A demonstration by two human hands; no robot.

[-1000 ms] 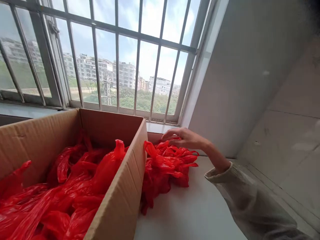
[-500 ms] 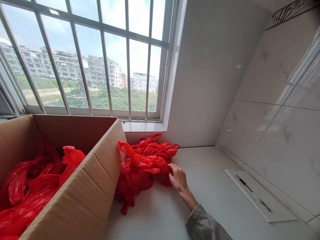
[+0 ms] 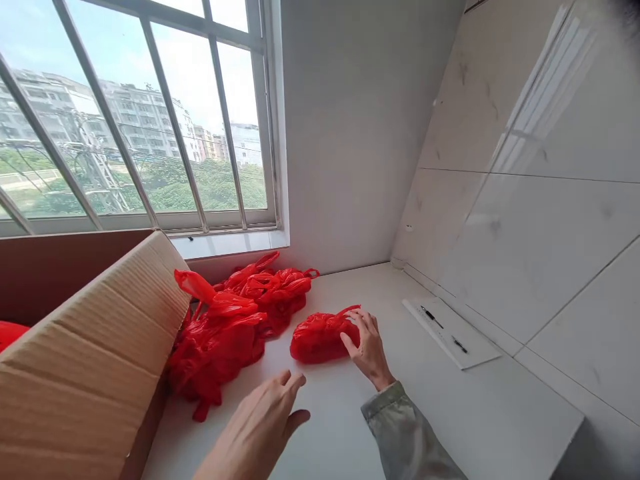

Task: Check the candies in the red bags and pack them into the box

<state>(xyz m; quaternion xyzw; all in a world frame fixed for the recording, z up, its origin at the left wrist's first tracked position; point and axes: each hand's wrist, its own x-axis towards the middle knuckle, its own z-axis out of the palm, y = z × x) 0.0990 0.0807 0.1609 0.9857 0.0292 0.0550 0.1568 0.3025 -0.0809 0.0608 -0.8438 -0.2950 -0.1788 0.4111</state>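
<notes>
A bundled red plastic bag [image 3: 320, 339] lies on the white countertop [image 3: 340, 427], apart from the other red bags. My right hand [image 3: 369, 347] grips its right end, thumb at the front and fingers curved over the top. In front of that bundle, lower and to the left, my left hand [image 3: 263, 420] hovers with thumb and fingers apart, holding nothing. Beside the cardboard box rests a heap of crumpled red plastic bags [image 3: 225, 327], with loose handles sticking up. What is inside the bundle, if anything, cannot be made out.
At left stands a large open cardboard box [image 3: 95, 340] with some red plastic inside. A white board [image 3: 453, 333] with two pens lies by the tiled wall on the right. Behind is a barred window [image 3: 200, 133] above a sill [image 3: 230, 243]. The counter's corner shows at lower right.
One red bag has come away from the heap toward the right with my right hand. My left hand has come into view from below. The view has turned right.
</notes>
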